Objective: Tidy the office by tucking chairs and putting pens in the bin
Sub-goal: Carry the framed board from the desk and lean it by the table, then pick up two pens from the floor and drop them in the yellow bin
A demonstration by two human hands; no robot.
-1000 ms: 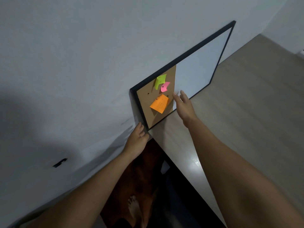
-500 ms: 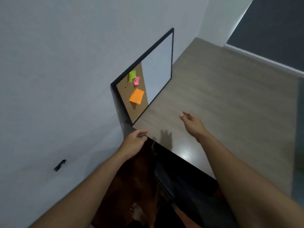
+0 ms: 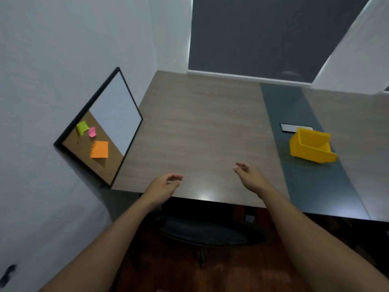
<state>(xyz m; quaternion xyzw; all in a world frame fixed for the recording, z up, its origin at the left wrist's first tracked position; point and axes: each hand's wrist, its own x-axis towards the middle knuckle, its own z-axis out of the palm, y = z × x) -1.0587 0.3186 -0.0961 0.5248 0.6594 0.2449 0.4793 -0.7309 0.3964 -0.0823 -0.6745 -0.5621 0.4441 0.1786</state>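
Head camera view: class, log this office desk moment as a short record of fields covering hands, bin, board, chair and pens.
left hand: empty, fingers loosely curled, over the desk's near edge
right hand: empty, open, above the desk
bin: yellow, on the dark strip at the right; contents not visible
board: leans on the wall, three sticky notes
chair: dark seat partly under the desk
pens: none visible

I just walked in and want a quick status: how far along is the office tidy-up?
Done: one chair looks tucked, its seat partly under the desk. In hand: nothing; the left hand and right hand hover empty over the desk's near edge. Left: the yellow bin shows no pens, and no pens are in view, so that step can't be judged.
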